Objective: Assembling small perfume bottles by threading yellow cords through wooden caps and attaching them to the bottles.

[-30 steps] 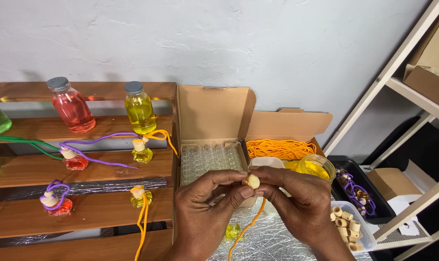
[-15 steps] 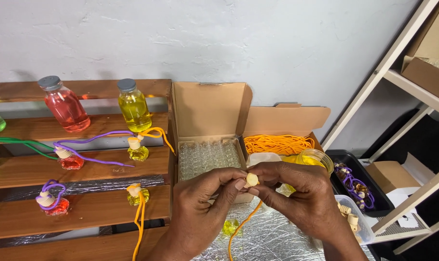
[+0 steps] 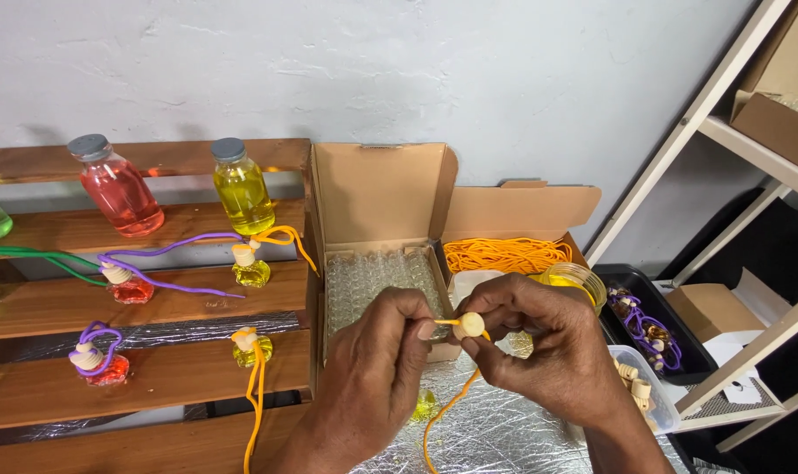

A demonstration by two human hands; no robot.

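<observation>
Two hands meet mid-frame: your left hand [image 3: 377, 369] pinches the tip of the orange cord [image 3: 447, 405], your right hand [image 3: 548, 347] grips the small wooden cap [image 3: 469, 326] between thumb and fingers. Cap sits right at the cord tip, held above the silver foil desk [image 3: 504, 430]; cord hangs down from it in a loop, and the small yellow bottle [image 3: 424, 405] shows just below your left hand.

Risks: the cord tip looks short past your left fingertips, so it could slip back out of the cap if either pinch loosens. The cap is small and round; let go and it likely rolls off the foil. The dangling loop may snag on the small bottle.

Around: open box of clear glass vials [image 3: 377, 281] right behind your hands, close enough to bump. Box of orange cord [image 3: 504, 254] beside it, tub of wooden caps [image 3: 640, 386] by your right wrist, black tray [image 3: 654, 325] beyond. Finished bottles on the wooden shelf [image 3: 153, 303] at left, well apart.
</observation>
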